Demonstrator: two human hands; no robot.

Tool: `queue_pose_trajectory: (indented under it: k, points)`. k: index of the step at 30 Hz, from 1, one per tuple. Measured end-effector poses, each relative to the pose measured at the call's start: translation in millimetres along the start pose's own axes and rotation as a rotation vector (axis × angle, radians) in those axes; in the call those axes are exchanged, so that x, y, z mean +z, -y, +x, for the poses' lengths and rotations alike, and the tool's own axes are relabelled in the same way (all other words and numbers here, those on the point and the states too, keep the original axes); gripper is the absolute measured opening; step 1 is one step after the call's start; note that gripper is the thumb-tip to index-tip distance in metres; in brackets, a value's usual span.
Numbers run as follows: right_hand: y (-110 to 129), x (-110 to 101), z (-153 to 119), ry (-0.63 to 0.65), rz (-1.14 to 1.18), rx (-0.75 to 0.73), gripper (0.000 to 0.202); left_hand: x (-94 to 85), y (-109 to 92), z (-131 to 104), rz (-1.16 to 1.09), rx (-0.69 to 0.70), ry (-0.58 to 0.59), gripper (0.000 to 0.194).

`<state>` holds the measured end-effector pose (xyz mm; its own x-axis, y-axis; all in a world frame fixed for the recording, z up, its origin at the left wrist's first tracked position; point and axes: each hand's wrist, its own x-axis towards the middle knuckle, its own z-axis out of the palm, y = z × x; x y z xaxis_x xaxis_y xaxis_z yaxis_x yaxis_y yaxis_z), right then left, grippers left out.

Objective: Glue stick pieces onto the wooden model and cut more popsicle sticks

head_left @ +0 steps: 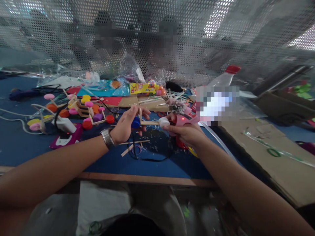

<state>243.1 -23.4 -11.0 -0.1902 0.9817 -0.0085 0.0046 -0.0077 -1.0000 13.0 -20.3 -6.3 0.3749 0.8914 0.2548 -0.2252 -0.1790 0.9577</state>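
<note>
Left hand (126, 126) pinches stick frame (144, 122) with blue cap (135, 123), held above blue table (24, 147) | right hand (188, 134) closed round pink glue gun (183, 119), tip at white cap (163, 122) | risk: hot glue reaching the fingers, being close to the tip; frame twisting, since the pinch looks light | loose sticks (134, 146), cable below could snag.

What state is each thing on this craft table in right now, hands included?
Left hand: closed on the stick piece.
Stick piece: lifted off the table, blue cap on it.
Right hand: gripping the glue gun.
Glue gun: red light on, nozzle by a white cap.
Bottle: red cap on, leaning.
Stick-and-cap models: resting on the table.
</note>
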Motion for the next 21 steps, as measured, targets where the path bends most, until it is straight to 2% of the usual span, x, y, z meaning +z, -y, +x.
queue_pose_trajectory:
  k: [3, 9, 16, 21]
  points:
    - [-1.1, 1.5, 0.0, 0.007, -0.001, 0.003, 0.053, 0.3, -1.2, 1.8, -0.049, -0.05, 0.019, 0.076]
    - [-2.8, 1.4, -0.4, 0.005, -0.005, 0.003, 0.054, 1.5, -3.7, 1.4, -0.093, -0.083, 0.04, 0.075]
    - [-3.7, -0.2, -0.2, 0.016, -0.016, 0.021, 0.052, 3.7, -4.2, 2.7, 0.072, -0.019, -0.018, 0.09]
    - [-2.9, 1.2, -1.3, -0.001, 0.001, 0.023, 0.054, 2.0, -3.0, 3.4, 0.025, -0.023, 0.031, 0.087]
